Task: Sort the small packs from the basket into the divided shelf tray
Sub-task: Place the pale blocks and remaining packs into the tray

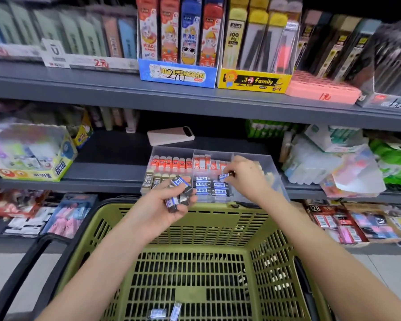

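A clear divided tray [273, 179] sits on the middle shelf, with orange, white, tan and blue-black packs in separate compartments. Over its front middle compartment, where blue-black packs [212, 188] lie in rows, my right hand [245, 174] pinches one small blue-black pack [226, 175]. In front of the tray, above the basket's far rim, my left hand [171, 205] grips a bunch of several of the same packs [180, 193]. The olive-green basket [195, 230] is below me, and two loose packs [166, 312] lie on its floor near the bottom edge.
A pink power bank [170, 136] lies on the shelf behind the tray. A glue display box [33, 156] stands at the left and bagged goods [333, 163] at the right. Pencil-lead boxes fill the shelf above. The basket's black handle [26, 262] lies at the left.
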{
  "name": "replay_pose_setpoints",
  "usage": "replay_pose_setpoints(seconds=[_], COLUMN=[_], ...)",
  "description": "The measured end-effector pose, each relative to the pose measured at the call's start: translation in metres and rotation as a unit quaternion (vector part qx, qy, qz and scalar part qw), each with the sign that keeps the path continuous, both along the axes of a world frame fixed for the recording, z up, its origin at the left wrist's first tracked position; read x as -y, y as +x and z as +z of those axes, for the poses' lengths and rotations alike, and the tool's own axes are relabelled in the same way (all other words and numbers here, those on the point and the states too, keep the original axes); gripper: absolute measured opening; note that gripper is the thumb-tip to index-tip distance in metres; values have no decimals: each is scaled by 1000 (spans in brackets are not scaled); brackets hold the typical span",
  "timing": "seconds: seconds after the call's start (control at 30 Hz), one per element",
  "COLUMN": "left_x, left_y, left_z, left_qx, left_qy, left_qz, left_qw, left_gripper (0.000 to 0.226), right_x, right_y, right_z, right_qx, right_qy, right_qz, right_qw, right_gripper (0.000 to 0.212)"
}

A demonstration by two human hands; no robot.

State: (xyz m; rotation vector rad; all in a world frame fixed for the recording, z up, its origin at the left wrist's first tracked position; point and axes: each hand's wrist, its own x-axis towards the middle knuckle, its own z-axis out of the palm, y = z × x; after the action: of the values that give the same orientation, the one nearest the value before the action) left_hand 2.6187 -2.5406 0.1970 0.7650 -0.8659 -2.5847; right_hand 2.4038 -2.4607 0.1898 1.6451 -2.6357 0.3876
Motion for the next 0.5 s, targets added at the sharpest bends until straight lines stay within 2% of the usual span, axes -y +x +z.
replay_pose_setpoints(seconds=[0.17,0.27,0.37,0.5], left_x=[2,3,3,2], left_y=[-1,0,0,0], left_z=[-5,-7,-7,-8], left_qx=[7,7,3,0], left_qy=[8,12,16,17], left_qz=[5,4,3,3], left_qw=[1000,1000,1000,1000], left_gripper=[42,42,42,40], right_x=[3,3,-2,-5], right_y=[3,5,8,12], right_z=[-3,-3,-5,-10], right_qx=[7,-39,-54,-75], right_qy=[25,-8,-70,-107], right_qz=[38,48,7,-41], right_qw=[999,998,996,991], right_gripper=[25,20,15,12])
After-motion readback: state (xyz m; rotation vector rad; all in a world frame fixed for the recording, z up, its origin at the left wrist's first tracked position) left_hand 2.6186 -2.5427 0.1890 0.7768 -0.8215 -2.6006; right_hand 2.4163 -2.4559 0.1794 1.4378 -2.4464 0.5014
